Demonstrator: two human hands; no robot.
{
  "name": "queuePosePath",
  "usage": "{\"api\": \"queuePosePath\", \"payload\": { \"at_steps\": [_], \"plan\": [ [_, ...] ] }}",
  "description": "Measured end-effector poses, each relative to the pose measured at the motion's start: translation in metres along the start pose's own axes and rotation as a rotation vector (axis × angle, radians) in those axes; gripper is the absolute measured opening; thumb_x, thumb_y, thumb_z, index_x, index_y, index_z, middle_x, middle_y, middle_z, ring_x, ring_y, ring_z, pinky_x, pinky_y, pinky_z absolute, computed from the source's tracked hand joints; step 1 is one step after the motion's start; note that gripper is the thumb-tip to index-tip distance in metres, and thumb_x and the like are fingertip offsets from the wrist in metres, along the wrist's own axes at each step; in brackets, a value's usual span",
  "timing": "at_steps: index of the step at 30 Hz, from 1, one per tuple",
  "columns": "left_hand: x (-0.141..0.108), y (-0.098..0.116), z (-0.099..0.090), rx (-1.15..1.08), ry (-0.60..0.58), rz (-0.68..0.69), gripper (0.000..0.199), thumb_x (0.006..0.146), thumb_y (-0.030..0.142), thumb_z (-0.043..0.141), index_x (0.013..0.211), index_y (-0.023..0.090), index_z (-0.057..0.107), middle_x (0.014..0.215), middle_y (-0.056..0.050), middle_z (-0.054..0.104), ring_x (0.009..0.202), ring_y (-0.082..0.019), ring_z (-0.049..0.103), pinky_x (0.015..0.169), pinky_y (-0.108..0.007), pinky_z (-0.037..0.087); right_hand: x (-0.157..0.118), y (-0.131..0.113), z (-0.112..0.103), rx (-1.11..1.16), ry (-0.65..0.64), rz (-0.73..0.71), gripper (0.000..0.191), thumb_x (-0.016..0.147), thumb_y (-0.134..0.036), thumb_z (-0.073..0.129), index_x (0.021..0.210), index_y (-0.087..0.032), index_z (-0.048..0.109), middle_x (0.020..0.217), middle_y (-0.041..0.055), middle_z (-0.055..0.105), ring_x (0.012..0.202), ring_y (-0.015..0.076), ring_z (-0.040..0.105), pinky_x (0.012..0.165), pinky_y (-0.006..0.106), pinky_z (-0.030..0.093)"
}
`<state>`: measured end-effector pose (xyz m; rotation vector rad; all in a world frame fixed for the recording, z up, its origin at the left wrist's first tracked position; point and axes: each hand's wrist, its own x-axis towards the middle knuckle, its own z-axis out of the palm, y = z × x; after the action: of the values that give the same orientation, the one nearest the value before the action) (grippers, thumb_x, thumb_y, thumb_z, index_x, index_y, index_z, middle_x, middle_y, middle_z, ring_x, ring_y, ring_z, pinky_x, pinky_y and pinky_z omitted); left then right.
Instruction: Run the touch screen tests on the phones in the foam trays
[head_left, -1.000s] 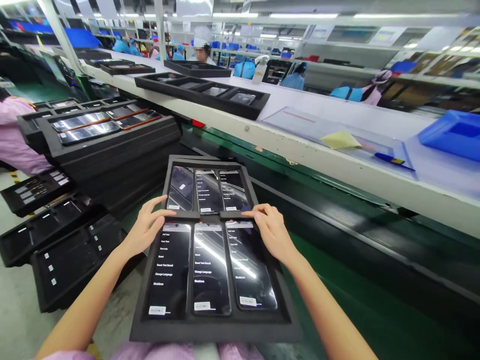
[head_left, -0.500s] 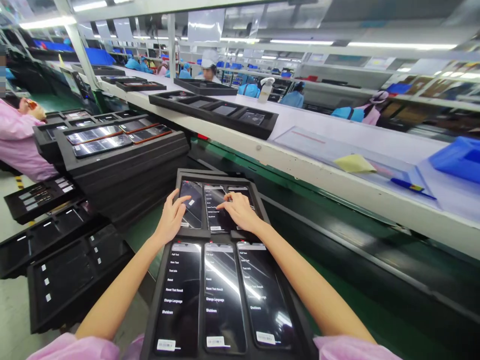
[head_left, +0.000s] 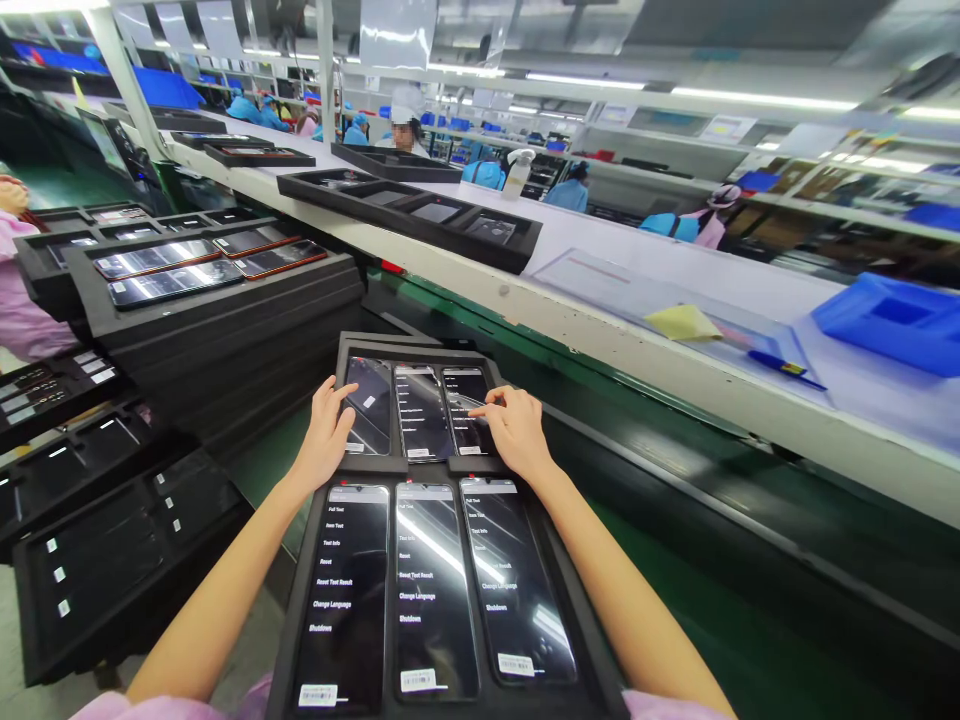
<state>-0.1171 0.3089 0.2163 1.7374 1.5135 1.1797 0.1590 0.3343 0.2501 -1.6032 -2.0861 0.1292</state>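
Your left hand sits on the far-left phone in the back row of the black foam tray, the thumb laid across the bottom of its glass and the other fingers down the phone's outer edge. The grip is loose, more resting than grasping. Your right hand is over the far-right phone in that same row, index finger stretched out with the tip touching the screen and the rest of the fingers curled under, so no grip on anything there, just a tap. The middle phone between your hands is untouched and shows a white text menu.

The tray lies right in front of you, holding six phones in two rows of three. The three near ones all show the same menu list and have small white labels at the bottom edge.

Off to your left is a stack of black trays with a few more phones lying on top. Across the green belt runs the long white surface, with another black tray, a yellow cloth and a blue bin on it.
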Motion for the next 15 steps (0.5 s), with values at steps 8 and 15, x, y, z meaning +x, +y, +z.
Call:
{"api": "queuePosePath", "payload": {
  "at_steps": [8, 15],
  "plan": [
    [0.001, 0.004, -0.001, -0.025, 0.032, -0.023, 0.042, 0.088, 0.042, 0.031, 0.122, 0.022, 0.044, 0.142, -0.011, 0.02, 0.137, -0.024, 0.013, 0.11, -0.047, 0.017, -0.005, 0.002, -0.001, -0.109, -0.081, 0.018, 0.043, 0.088, -0.024, 0.028, 0.083, -0.026, 0.071, 0.097, 0.0059, 0.052, 0.096, 0.0203, 0.046, 0.096, 0.044, 0.027],
    [-0.06, 0.007, -0.007, -0.295, 0.002, -0.215, 0.055, 0.081, 0.039, 0.049, 0.132, 0.028, 0.032, 0.142, -0.008, 0.032, 0.133, -0.025, 0.027, 0.107, -0.045, 0.027, -0.071, -0.004, -0.037, -0.041, 0.06, 0.054, 0.048, 0.09, -0.026, 0.023, 0.088, -0.028, 0.071, 0.096, 0.0049, 0.052, 0.091, 0.0202, 0.045, 0.09, 0.043, 0.032]
  ]
}}
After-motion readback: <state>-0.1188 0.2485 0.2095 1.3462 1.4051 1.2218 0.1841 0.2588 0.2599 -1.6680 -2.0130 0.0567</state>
